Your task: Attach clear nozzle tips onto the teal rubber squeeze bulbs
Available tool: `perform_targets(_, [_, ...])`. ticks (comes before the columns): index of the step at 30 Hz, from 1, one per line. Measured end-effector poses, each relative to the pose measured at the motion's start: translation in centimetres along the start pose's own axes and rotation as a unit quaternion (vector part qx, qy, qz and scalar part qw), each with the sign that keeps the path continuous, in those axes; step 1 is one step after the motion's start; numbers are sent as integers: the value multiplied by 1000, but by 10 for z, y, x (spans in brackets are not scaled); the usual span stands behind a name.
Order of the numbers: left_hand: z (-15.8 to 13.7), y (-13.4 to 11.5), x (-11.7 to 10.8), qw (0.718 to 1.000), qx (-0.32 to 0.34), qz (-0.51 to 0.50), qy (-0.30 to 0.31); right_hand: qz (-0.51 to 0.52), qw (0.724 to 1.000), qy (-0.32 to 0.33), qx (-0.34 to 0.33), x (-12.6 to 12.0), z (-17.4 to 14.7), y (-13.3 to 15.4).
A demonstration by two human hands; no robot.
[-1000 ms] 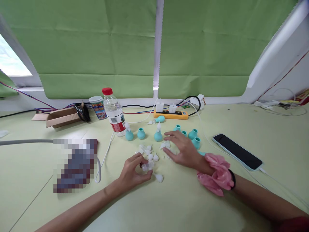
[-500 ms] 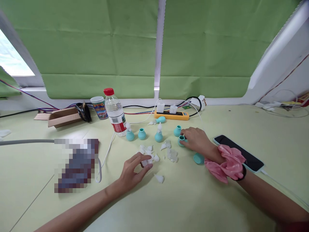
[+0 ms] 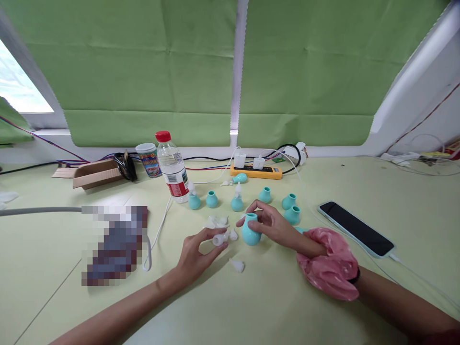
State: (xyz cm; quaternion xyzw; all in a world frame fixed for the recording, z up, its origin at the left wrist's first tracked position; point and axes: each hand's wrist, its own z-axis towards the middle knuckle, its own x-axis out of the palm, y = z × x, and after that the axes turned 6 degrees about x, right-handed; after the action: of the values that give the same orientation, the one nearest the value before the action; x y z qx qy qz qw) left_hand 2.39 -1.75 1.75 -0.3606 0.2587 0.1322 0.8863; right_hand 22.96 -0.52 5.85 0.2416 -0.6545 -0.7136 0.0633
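Observation:
My right hand (image 3: 269,223) grips a turquoise rubber bulb (image 3: 250,235) by its sides, its open neck facing up, just above the table. Between the thumb and fingers of my left hand (image 3: 201,247) is a translucent plastic connector (image 3: 217,240), its round open end toward me. Loose clear pieces (image 3: 215,222) lie behind it, and a white nozzle tip (image 3: 237,265) lies in front. Two bulbs (image 3: 194,201) (image 3: 236,203) stand with clear tops fitted. Several open bulbs (image 3: 212,199) stand around them; another assembled bulb (image 3: 239,178) lies on its side.
A water bottle (image 3: 172,167), a paper cup (image 3: 149,160) and a cardboard tray (image 3: 97,174) stand at the back left. Behind the bulbs lies a yellow power strip (image 3: 256,172). A phone (image 3: 355,229) on a cable lies right; a blurred-out object (image 3: 115,249) lies left.
My right hand has moved left and toward me with a turquoise bulb in it, uncovering bulbs on the right. My left hand has barely moved; the connector in it now shows its open end.

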Motion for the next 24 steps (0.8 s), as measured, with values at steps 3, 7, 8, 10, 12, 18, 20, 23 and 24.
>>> perform_targets(3, [-1, 1, 3, 1000, 6, 0, 3, -118, 990, -54, -49, 7, 0, -8])
perform_targets(7, [-3, 3, 4, 998, 26, 11, 50, -270, 949, -78, -145, 15, -2, -14])
perform_targets(8, [-3, 3, 4, 998, 23, 15, 63, -294, 939, -83, -161, 16, -3, -14])
perform_targets(10, [-4, 2, 3, 996, 13, 20, 87, -326, 924, -93, -180, 18, -3, -15])
perform_targets(12, [-5, 1, 2, 993, 8, 14, 116, -351, 912, -90, -192, 19, -3, -18])
perform_targets(18, [-5, 0, 3, 989, 12, -10, 148, -483, 848, -46, -213, 20, -4, -27])
perform_targets(20, [-5, 0, 4, 989, 12, -10, 148, -527, 821, -38, -217, 20, -5, -27])
perform_targets(23, [-6, 0, 4, 989, 18, -5, 149, -569, 790, -25, -226, 21, -7, -23])
perform_targets(24, [-6, 0, 4, 989, 23, -3, 149, -577, 784, -22, -226, 21, -7, -22])
